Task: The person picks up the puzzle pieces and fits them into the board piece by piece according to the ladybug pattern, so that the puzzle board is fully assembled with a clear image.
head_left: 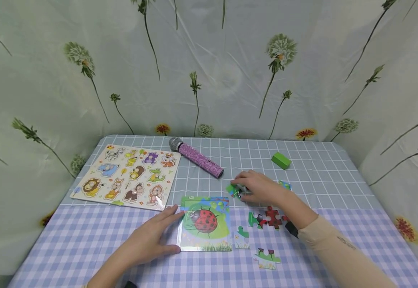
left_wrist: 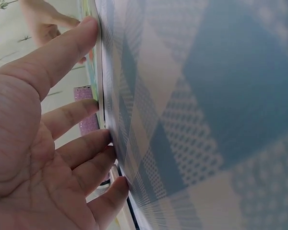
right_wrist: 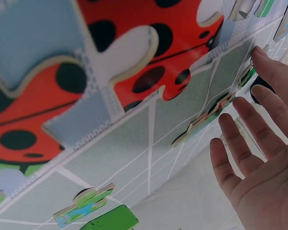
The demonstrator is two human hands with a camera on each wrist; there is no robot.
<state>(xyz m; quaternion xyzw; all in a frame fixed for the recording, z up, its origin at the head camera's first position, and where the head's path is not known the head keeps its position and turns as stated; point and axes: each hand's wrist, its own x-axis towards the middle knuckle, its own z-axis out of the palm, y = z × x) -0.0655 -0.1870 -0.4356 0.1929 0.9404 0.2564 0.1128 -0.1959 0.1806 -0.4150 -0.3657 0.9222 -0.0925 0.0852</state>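
From the head camera, the left hand (head_left: 148,240) lies flat with fingers straight and spread, its fingertips touching the left edge of the ladybird puzzle tray (head_left: 205,224) near the middle of the table (head_left: 86,240). The right hand (head_left: 261,188) reaches down onto a green puzzle piece (head_left: 235,192) just beyond the tray's far right corner; the fingers cover much of the piece, so whether they pinch it or only press on it cannot be told here. Loose pieces (head_left: 264,219) lie to the right of the tray, partly hidden by the right forearm. An animal peg puzzle (head_left: 126,176) sits at far left, a glittery pink microphone (head_left: 198,159) beyond the tray, a green block (head_left: 281,160) at far right.

The left wrist camera shows the left hand's fingers (left_wrist: 69,115) straight and fanned against the tray's edge (left_wrist: 100,86), most of the tray being cut off by the checked cloth (left_wrist: 206,96) filling the frame.

The right wrist camera shows the right hand's fingers (right_wrist: 249,139) extended and relaxed, tips at a green piece (right_wrist: 206,120) seen edge-on; contact is hard to make out. A red ladybird piece (right_wrist: 134,43) looms blurred in front.
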